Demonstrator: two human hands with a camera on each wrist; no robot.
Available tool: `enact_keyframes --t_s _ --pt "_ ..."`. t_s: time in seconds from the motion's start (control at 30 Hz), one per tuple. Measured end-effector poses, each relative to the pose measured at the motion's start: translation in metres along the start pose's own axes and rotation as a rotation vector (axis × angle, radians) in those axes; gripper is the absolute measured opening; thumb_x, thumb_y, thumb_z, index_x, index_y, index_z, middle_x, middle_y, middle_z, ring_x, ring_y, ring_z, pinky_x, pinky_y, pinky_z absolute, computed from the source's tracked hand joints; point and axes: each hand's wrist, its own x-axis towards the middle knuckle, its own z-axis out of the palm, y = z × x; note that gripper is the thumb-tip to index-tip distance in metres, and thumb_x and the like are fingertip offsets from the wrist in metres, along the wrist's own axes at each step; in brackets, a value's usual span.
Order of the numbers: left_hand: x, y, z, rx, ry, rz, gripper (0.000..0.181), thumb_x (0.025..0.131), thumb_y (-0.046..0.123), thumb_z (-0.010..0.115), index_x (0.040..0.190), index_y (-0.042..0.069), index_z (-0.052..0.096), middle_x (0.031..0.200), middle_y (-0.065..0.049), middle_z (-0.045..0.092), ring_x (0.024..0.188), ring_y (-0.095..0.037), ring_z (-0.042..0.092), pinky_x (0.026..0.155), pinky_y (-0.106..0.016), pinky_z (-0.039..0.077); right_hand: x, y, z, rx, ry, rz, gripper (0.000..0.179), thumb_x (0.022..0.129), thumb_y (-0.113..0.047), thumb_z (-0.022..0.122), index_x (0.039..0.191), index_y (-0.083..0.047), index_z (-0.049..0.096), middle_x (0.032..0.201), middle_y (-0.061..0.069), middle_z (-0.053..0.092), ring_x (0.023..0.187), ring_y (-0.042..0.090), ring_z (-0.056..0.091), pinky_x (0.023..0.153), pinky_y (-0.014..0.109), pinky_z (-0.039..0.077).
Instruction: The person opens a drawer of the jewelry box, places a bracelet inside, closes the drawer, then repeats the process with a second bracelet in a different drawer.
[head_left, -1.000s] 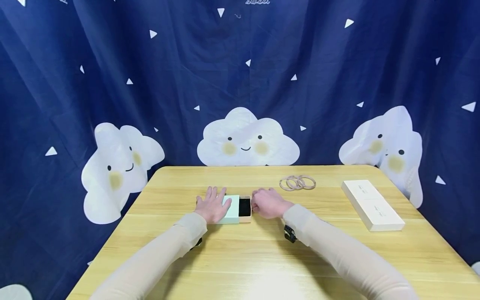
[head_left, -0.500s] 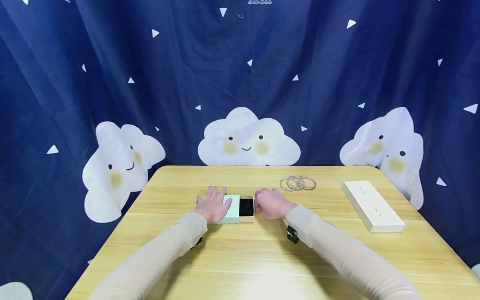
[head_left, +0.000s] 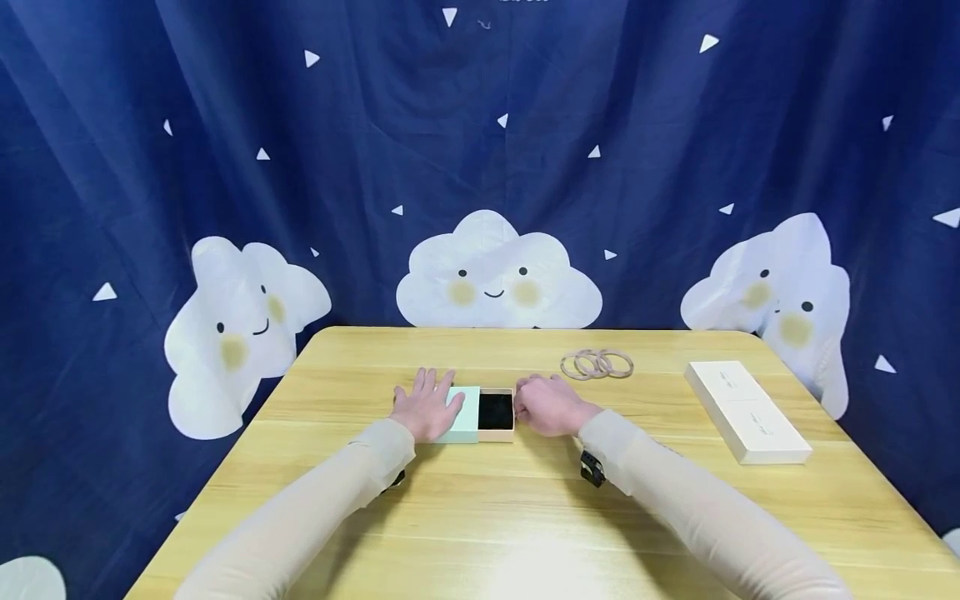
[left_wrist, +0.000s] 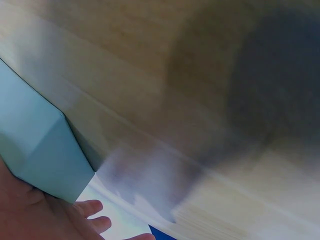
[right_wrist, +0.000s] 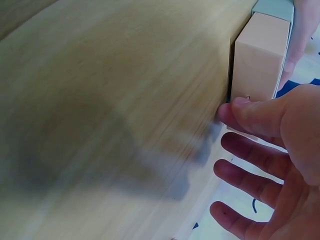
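Mint box (head_left: 468,413): on the table (head_left: 450,517), pink drawer (head_left: 497,436) poking out
Left hand (head_left: 424,410): palm down on it, fingers spread
Right hand (head_left: 551,406): pinching the drawer's outer end

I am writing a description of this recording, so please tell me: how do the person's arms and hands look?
Both arms wear long, plain off-white sleeves reaching the wrists. The left hand and right hand are ungloved. A black item shows at the right cuff; another, mostly hidden, at the left.
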Motion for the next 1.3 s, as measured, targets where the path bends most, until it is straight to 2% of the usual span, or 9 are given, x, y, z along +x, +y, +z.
enact_keyframes --t_s 0.47,0.73,0.83,0.97,1.13,1.23,1.3 --pt "-0.005 0.003 -0.004 -0.005 0.002 0.003 0.071 0.104 0.061 0.019 0.163 0.021 0.017 0.168 -0.019 0.012 0.157 -0.036 0.003 0.114 -0.076 0.009 -0.002 0.001 -0.001 -0.001 -0.003 0.007 0.027 0.087 -0.008 0.069 0.065 -0.024 0.065 0.086 -0.007 0.063 0.083 0.017 0.055 0.067 0.042 0.04" --pt "-0.002 0.002 -0.002 0.0 0.003 0.002 0.072 0.104 0.063 0.017 0.164 0.023 0.016 0.169 -0.018 0.011 0.157 -0.035 0.002 0.114 -0.076 0.009 -0.004 0.001 0.001 -0.005 0.01 0.016 0.023 0.088 -0.009 0.069 0.07 -0.024 0.067 0.086 -0.006 0.064 0.084 0.018 0.057 0.068 0.043 0.043" --pt "-0.002 0.0 -0.001 0.006 0.006 0.0 0.073 0.103 0.063 0.016 0.164 0.022 0.016 0.169 -0.018 0.012 0.157 -0.036 0.002 0.113 -0.077 0.01 -0.005 0.0 0.0 0.013 -0.001 0.023 0.018 0.089 -0.012 0.07 0.074 -0.023 0.07 0.087 -0.005 0.065 0.085 0.019 0.058 0.072 0.046 0.045" --pt "-0.003 -0.001 -0.001 0.003 0.004 -0.006 0.073 0.103 0.064 0.015 0.164 0.023 0.015 0.169 -0.018 0.011 0.157 -0.036 0.002 0.114 -0.076 0.009 -0.008 -0.001 -0.004 0.051 -0.037 0.05 0.003 0.088 -0.02 0.075 0.087 -0.018 0.076 0.095 -0.003 0.068 0.093 0.021 0.062 0.085 0.051 0.05" --pt "-0.004 0.0 -0.002 -0.008 0.009 -0.005 0.073 0.103 0.064 0.016 0.163 0.022 0.016 0.169 -0.018 0.012 0.157 -0.036 0.002 0.114 -0.076 0.009 -0.013 0.006 -0.008 0.092 -0.07 0.068 0.027 0.086 -0.028 0.08 0.106 -0.011 0.077 0.109 0.005 0.072 0.104 0.026 0.065 0.094 0.048 0.052" --pt "-0.004 0.0 -0.002 -0.011 0.012 -0.002 0.073 0.103 0.063 0.017 0.163 0.023 0.016 0.168 -0.018 0.012 0.157 -0.036 0.003 0.113 -0.077 0.009 -0.017 0.013 -0.009 0.096 -0.075 0.061 0.031 0.086 -0.029 0.079 0.111 -0.011 0.075 0.114 0.005 0.072 0.109 0.026 0.066 0.096 0.046 0.052" --pt "-0.004 0.0 -0.002 -0.011 0.011 -0.001 0.072 0.103 0.063 0.017 0.163 0.023 0.016 0.168 -0.018 0.012 0.157 -0.036 0.002 0.113 -0.077 0.009 -0.02 0.018 -0.011 0.099 -0.078 0.065 0.033 0.087 -0.03 0.079 0.114 -0.012 0.074 0.118 0.005 0.071 0.112 0.027 0.064 0.1 0.05 0.05"
